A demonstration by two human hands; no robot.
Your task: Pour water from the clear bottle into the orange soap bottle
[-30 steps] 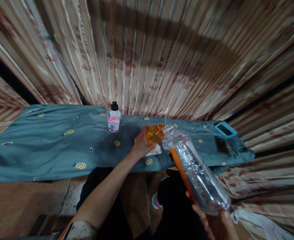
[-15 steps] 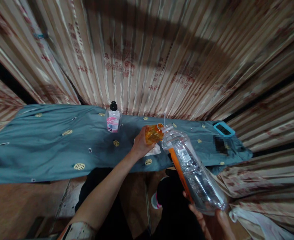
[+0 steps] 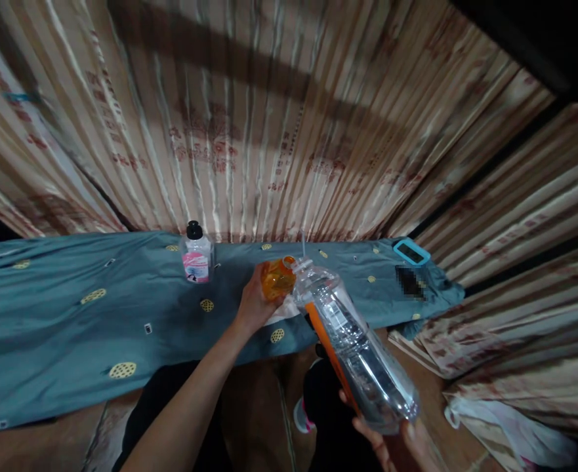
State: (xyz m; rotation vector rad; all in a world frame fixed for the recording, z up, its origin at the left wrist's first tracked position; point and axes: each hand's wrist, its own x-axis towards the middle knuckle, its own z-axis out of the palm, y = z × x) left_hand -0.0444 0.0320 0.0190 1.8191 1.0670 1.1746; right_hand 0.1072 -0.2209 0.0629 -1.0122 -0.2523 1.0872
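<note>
Clear bottle's (image 3: 355, 347) neck against orange cup (image 3: 276, 278) in left grip (image 3: 254, 305)

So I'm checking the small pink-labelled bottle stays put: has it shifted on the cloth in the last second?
No. The small bottle stands by the same yellow dot on the blue cloth, at the curtain; only the camera moved.

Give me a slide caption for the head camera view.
Left hand holds an orange bottle at the mouth of a tilted clear bottle held by the right hand.
</note>
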